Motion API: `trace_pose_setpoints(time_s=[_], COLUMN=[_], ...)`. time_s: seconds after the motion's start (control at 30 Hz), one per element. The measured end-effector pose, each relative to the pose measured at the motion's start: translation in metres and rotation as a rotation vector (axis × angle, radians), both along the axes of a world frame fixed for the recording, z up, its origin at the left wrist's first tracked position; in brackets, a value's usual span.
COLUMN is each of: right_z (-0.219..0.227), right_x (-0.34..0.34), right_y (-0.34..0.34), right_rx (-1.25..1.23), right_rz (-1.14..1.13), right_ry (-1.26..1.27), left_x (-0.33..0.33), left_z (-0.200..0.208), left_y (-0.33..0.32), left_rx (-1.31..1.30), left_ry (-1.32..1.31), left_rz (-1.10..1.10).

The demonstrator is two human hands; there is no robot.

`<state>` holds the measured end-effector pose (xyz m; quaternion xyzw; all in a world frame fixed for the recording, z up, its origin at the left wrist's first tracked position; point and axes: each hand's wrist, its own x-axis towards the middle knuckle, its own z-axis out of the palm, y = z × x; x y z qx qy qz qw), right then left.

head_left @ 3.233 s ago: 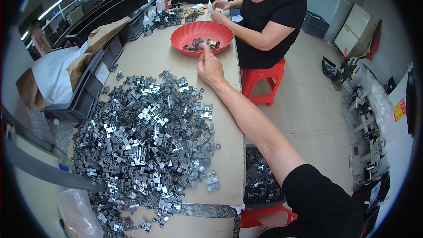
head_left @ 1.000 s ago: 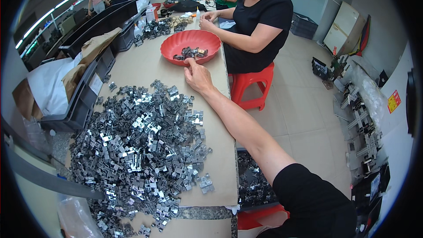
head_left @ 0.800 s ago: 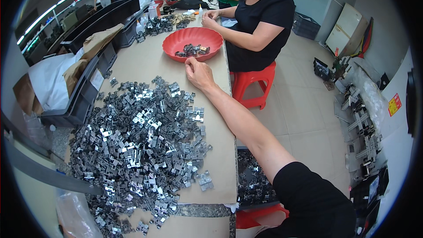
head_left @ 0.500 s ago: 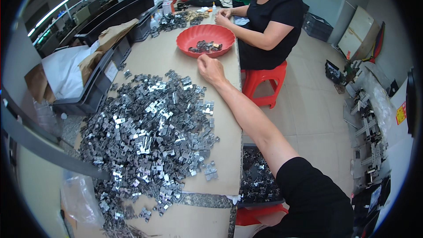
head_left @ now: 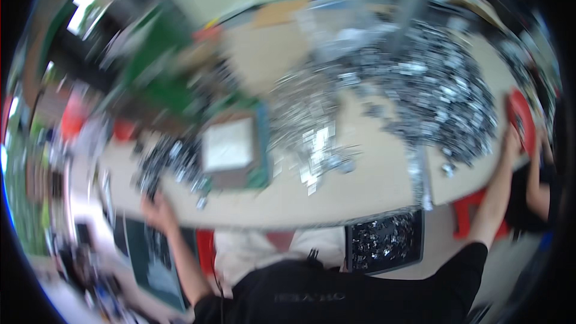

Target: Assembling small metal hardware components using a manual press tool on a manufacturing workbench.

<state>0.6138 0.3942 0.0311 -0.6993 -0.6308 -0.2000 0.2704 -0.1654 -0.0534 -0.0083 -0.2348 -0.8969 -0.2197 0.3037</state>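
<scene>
Motion smears the picture. At the far left edge of the table, my left hand [head_left: 158,213] is beside a small heap of dark metal pieces [head_left: 174,159]; blur hides whether its fingers hold one. My right arm stretches far out to the right. There my right hand [head_left: 511,144] is at the near side of a red bowl [head_left: 519,114], its fingers too smeared to read. Between my hands lie a big mound of shiny metal clips [head_left: 438,84] and thin metal strips [head_left: 306,114]. A green-edged fixture with a white top [head_left: 229,144] stands left of the strips.
A black tray of small metal pieces [head_left: 387,240] sits below the table edge, right of my lap. Clear plastic bags [head_left: 345,27] lie at the back. Beyond the bowl, a co-worker's arm [head_left: 537,180] shows. A red stool [head_left: 471,210] stands at the right.
The view has swung left, bringing my left hand, my lap and the fixture into sight. The red bowl and my right hand now appear at the far right, still close together.
</scene>
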Motion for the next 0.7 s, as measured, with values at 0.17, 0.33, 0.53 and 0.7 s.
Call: trace_pose_setpoints(time_s=[0.17, 0.33, 0.53, 0.7], right_z=[0.002, 0.006, -0.007, 0.031], right_x=[0.021, -0.002, -0.298, -0.525], right_y=[-0.049, -0.096, -0.287, -0.360], right_rx=[0.034, 0.098, -0.260, -0.472], right_rz=[0.358, 0.360, 0.706, 1.367], right_ry=[0.292, 0.534, 1.001, 0.713], left_x=[-0.021, -0.011, -0.010, -0.012], left_z=[-0.015, -0.020, -0.014, -0.002], left_y=[-0.010, -0.019, -0.019, -0.026], left_rx=[0.046, 0.106, 0.029, -0.131], left_ry=[0.117, -0.049, -0.106, -0.157], left_rz=[-0.121, -0.055, -0.043, -0.138])
